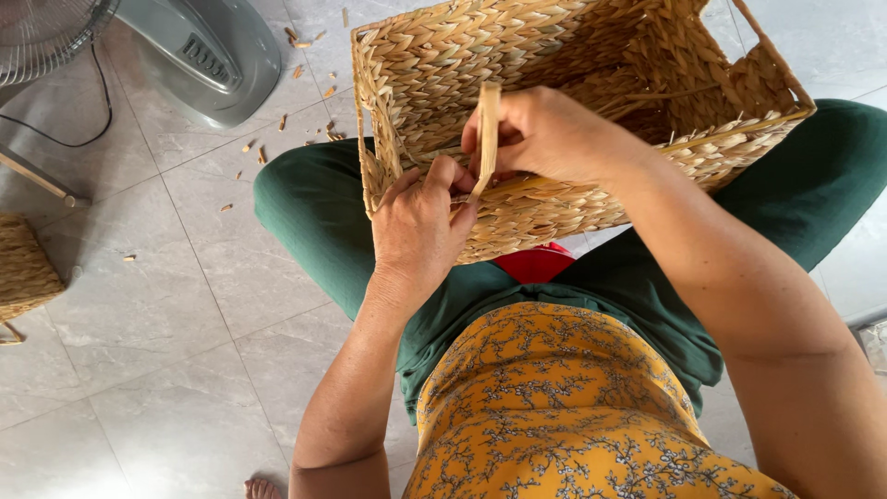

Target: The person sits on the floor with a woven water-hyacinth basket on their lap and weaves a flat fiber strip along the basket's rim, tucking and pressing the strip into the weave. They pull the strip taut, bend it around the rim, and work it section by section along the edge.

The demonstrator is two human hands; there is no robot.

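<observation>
A rectangular woven straw basket (554,55) rests on my lap, over green trousers, its opening facing up and away. My right hand (554,134) pinches a flat tan straw strand (487,129) that stands upright at the basket's near rim. My left hand (420,226) presses against the near wall of the basket, its thumb and fingers closed on the lower end of the same strand where it enters the weave.
A grey fan base (203,55) with its cage (42,32) and black cord stands at the upper left on the tiled floor. Straw scraps (296,42) lie scattered beside it. Another woven piece (23,268) sits at the left edge.
</observation>
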